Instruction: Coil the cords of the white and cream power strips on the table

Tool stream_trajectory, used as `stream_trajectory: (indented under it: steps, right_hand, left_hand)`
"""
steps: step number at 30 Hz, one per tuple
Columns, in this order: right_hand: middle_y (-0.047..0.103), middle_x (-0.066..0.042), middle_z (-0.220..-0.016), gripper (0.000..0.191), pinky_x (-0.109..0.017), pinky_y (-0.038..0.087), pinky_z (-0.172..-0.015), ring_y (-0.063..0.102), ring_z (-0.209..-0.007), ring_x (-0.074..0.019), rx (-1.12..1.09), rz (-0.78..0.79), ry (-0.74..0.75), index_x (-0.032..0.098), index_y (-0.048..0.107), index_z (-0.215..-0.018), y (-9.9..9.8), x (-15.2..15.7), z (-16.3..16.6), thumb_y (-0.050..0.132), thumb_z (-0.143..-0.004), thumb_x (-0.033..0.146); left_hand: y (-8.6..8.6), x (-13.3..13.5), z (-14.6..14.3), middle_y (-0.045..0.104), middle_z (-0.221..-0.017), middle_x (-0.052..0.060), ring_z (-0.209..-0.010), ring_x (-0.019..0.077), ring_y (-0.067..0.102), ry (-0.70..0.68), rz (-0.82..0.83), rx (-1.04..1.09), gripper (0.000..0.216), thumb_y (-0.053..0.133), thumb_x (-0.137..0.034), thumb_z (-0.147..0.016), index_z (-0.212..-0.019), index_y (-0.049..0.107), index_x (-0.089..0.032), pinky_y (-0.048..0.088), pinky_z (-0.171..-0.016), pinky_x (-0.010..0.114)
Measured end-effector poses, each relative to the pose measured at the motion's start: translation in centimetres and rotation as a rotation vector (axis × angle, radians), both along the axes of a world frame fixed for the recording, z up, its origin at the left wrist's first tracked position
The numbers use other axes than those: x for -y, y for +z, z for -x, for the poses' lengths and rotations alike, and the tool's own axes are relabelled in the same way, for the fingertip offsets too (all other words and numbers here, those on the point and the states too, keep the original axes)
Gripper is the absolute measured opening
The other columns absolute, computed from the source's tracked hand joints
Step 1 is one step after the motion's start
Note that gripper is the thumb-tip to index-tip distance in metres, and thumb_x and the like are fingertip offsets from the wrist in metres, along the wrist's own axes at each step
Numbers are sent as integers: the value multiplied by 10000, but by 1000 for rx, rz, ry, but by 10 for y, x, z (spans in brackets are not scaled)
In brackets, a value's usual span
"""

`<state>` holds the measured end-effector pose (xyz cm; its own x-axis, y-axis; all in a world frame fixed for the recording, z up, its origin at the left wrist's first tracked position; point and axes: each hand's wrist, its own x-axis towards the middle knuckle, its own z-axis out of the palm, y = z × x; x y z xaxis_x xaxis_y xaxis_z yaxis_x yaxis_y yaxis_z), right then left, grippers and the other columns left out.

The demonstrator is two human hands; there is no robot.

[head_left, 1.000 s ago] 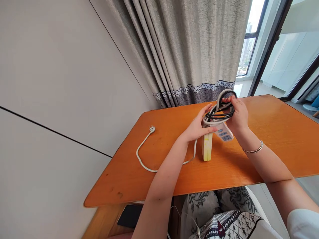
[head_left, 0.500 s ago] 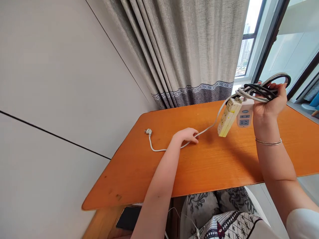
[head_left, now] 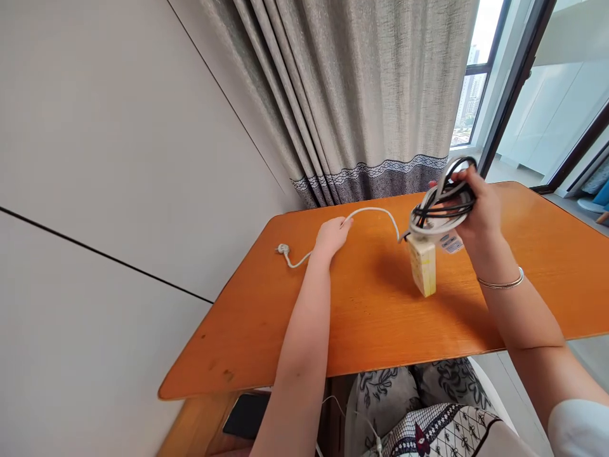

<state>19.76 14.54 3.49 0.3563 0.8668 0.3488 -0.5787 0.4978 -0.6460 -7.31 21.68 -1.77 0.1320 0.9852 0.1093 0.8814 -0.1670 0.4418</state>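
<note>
Above the right part of the table, my right hand (head_left: 481,206) is closed around a bundle of black and white cables (head_left: 445,206). From the bundle hangs a yellowed power strip (head_left: 422,266), end down, and behind it a white power strip (head_left: 451,242) shows only in part. A white cord (head_left: 373,209) arcs leftward from the bundle to my left hand (head_left: 332,238), whose fingers are closed on it just over the table. Beyond that hand the cord runs on to a white plug (head_left: 283,249) lying at the left of the table.
The orange wooden table (head_left: 380,330) spans the view before my lap. A grey curtain (head_left: 371,95) hangs behind it, with a pale wall panel (head_left: 95,158) on the left. Below the table's front edge lies a dark phone-like slab (head_left: 246,416) near a thin white cable (head_left: 354,412).
My right hand has moved left and slightly down with the bundle, turning the power strips. My left hand has slid left and away from me along the cord, which now arches upward.
</note>
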Motion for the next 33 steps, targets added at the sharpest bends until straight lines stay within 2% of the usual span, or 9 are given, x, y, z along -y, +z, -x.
stream_trajectory:
  steps: [5,8,11,15,21,25,28,30,33]
  right_hand:
    - [668,-5,-769,350,-324,573,-738,655,-765,-170,357,-5,184,213,619,-694,-14,18,32,777,-760,518]
    - [693,-18,-834,381,-364,536,-874,652,-912,-198,575,-105,49,219,623,-671,-14,29,39,718,-811,561]
    - [703,-23,-917,378,-411,465,-999,604,-1112,-231,751,-207,-97,231,642,-685,-12,34,37,662,-861,565]
    - [660,-11,-784,416,-343,507,-835,625,-863,-184,809,-217,-75,224,644,-728,-12,29,33,600,-889,605]
    - [584,27,-686,440,-239,476,-623,549,-641,-108,516,-56,-112,206,558,-664,-23,0,27,683,-820,598]
    - [583,40,-685,390,-230,504,-563,591,-602,-106,208,21,-151,213,533,-710,-26,-21,11,687,-836,549]
    - [627,37,-720,350,-243,553,-596,634,-633,-110,8,41,-149,210,524,-716,-23,-28,-1,681,-857,488]
    - [644,35,-735,329,-261,583,-654,660,-684,-117,-94,44,-138,211,523,-722,-23,-29,-7,679,-865,462]
    - [640,39,-735,330,-297,600,-741,686,-768,-132,-125,32,-131,220,519,-726,-26,-31,-9,678,-866,473]
  left_hand:
    - [21,32,-29,654,-850,36,-766,161,570,-239,-226,510,196,529,-339,-901,-919,633,-174,414,-706,271]
    - [28,56,-48,651,-919,39,-768,131,578,-478,-227,799,218,603,-335,-867,-1024,629,-186,444,-689,244]
    - [33,76,-60,623,-924,21,-706,98,566,-606,-256,1017,225,645,-322,-849,-1035,594,-206,465,-649,223]
    - [32,80,-62,616,-924,0,-755,104,615,-659,-272,1172,308,706,-348,-820,-1059,551,-230,515,-710,239]
    - [14,51,-57,627,-1219,96,-1202,258,601,-759,-36,1126,659,786,-553,-712,-1219,508,-237,451,-1054,412]
    - [0,40,-61,432,-1513,176,-1432,376,377,-863,92,937,1091,836,-660,-568,-1448,360,-224,292,-1188,494]
    - [-12,38,-69,240,-1631,176,-1511,382,216,-878,128,898,1335,875,-643,-500,-1558,163,-248,175,-1235,505]
    - [-24,36,-76,176,-1657,164,-1519,376,204,-877,182,955,1407,911,-593,-461,-1571,103,-284,193,-1229,516]
    - [-46,34,-84,410,-1550,181,-1418,403,407,-883,422,1087,1276,896,-635,-436,-1509,309,-272,369,-1131,546]
